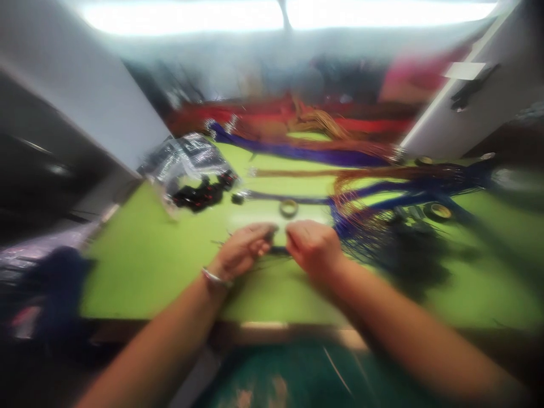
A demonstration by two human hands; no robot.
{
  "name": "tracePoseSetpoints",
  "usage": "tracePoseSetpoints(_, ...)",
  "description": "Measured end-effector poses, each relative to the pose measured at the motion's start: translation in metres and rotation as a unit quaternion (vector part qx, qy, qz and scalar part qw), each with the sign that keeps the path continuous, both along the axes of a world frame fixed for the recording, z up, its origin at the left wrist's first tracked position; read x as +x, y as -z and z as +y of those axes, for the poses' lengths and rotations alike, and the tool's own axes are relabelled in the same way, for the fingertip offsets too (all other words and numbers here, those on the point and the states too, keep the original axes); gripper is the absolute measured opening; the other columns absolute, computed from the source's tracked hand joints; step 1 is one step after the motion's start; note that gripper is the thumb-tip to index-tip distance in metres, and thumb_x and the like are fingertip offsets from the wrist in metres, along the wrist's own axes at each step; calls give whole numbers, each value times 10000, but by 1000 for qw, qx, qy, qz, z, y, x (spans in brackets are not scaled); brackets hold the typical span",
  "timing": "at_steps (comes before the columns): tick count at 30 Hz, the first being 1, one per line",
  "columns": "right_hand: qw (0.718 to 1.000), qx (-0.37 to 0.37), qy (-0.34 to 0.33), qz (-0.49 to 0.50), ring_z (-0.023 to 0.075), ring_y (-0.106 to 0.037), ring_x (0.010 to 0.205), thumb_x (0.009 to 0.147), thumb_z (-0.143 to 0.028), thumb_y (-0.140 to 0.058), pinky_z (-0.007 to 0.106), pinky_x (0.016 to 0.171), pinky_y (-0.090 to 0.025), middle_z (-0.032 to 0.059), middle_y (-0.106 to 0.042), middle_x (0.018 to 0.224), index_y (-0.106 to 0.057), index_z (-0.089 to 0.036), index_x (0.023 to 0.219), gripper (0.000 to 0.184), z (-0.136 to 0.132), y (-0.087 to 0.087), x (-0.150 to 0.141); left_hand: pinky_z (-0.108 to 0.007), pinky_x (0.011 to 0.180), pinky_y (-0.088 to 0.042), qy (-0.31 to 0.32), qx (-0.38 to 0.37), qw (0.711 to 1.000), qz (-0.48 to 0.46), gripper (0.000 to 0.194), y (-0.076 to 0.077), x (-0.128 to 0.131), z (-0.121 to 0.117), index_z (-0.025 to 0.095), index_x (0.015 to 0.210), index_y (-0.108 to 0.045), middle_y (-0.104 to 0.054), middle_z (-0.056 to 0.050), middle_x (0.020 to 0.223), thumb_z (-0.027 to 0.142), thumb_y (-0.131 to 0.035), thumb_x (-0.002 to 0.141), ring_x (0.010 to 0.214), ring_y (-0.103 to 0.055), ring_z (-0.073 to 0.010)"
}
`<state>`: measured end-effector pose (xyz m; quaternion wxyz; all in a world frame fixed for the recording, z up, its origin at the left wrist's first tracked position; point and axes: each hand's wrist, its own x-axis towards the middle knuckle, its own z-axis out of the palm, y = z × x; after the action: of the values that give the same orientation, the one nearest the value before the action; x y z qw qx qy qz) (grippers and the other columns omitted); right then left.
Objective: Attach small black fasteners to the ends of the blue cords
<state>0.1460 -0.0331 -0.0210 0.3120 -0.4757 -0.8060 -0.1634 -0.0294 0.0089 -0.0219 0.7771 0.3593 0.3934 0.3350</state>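
Note:
The view is blurred by motion. My left hand (245, 248) and my right hand (312, 247) meet over the green table (148, 266), fingers curled. Between them runs a short dark piece (278, 250), perhaps a wire bundle or connector; both hands seem to pinch its ends. A thin bracelet sits on my left wrist. Just beyond the hands lies a small tape roll (288, 208).
Blue and orange wire bundles (382, 192) spread across the right and back of the table. A clear plastic bag (187, 161) with black and red parts (199, 194) lies at back left. Another tape roll (437, 211) and dark clutter sit at right. A wooden table edge (272, 328) runs in front.

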Motion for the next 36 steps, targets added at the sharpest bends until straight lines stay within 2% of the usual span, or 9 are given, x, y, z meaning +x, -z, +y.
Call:
tracePoseSetpoints(9,1000,-20,-2,-2,136,-414,590,816,-142,-436,280,584,-252,14,-504,598,-522,-174,705,144,1,-1,1,-100,394,-314,9,2,1000,4,282,0,-1,0,100,883,-685,-558,-15,679,294,-735,686,481,-432,-4)
tracePoseSetpoints(16,999,-26,-32,-6,131,-438,576,809,-154,-443,270,574,-253,13,-537,588,-516,-171,695,136,1,2,-2,-107,412,-343,15,12,1000,9,267,2,0,-1,109,869,-671,-563,2,652,292,-736,686,472,-454,-6)
tracePoseSetpoints(24,992,-96,-15,75,104,-453,507,777,-175,-473,241,529,-262,-8,-563,575,-524,-178,701,92,2,9,-4,-112,448,-373,25,33,999,14,244,10,-2,0,120,864,-651,-581,-2,694,289,-723,704,498,-491,-13)
tracePoseSetpoints(29,990,-97,-29,94,97,-467,509,781,-176,-485,229,533,-283,-13,-570,576,-536,-176,715,84,3,11,-3,-108,432,-353,24,23,999,23,235,7,-2,0,113,837,-638,-564,5,671,293,-718,709,479,-467,-5)
tracePoseSetpoints(36,997,-70,-14,40,109,-439,510,788,-177,-465,255,535,-258,-10,-551,563,-530,-177,689,119,2,7,-1,-100,401,-308,28,14,999,24,238,6,-2,0,107,797,-616,-541,6,651,295,-723,699,468,-442,-4)
